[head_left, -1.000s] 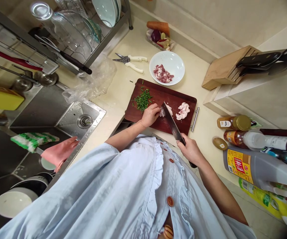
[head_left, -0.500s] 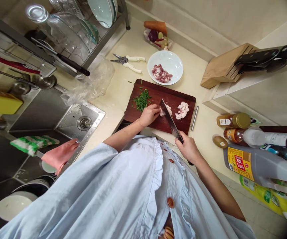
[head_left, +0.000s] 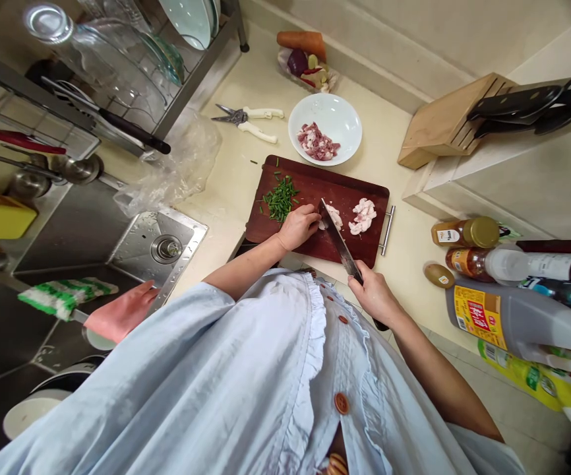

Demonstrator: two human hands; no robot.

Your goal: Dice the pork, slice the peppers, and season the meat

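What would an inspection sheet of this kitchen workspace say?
Surface: cream counter; dark red cutting board flat on it.
Work things: knife over the board; meat piece beside its blade; cut meat pile right; chopped greens left.
Clutter: scissors, plastic bag, white bowl of red meat, carrot.
Hands: left hand, fingers curled on the meat piece; right hand grips the knife.
Cables: nothing seen.
Surroundings: sink, dish rack left; knife block, bottles right.

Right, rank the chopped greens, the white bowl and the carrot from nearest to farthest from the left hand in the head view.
1. chopped greens: on the board, just beyond the left hand.
2. white bowl: past the board's far edge.
3. carrot: farthest back, beyond the bowl.
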